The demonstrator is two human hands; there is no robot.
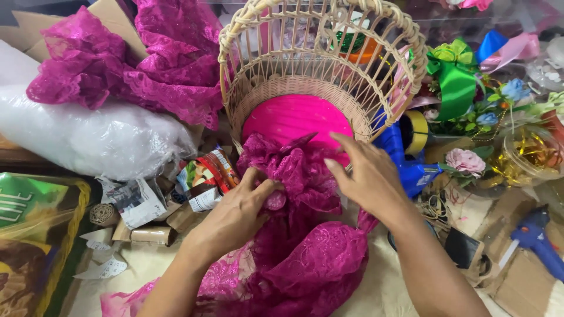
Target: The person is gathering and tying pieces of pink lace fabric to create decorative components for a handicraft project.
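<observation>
Head view: magenta lace fabric (299, 235) is laid from the lower worktop up to the mouth of a tipped wicker basket (320, 64), against its pink pleated lining (294, 117). A gathered fold is pinched in the left hand (238, 214), grip clenched on the fabric; the right hand (367, 176) is rested flat on it, fingers spread, grip released. Noted nearby: blue glue gun (537, 240), green ribbon bow (455, 76), yellow tape roll (418, 132), white plastic bag (88, 135).
</observation>
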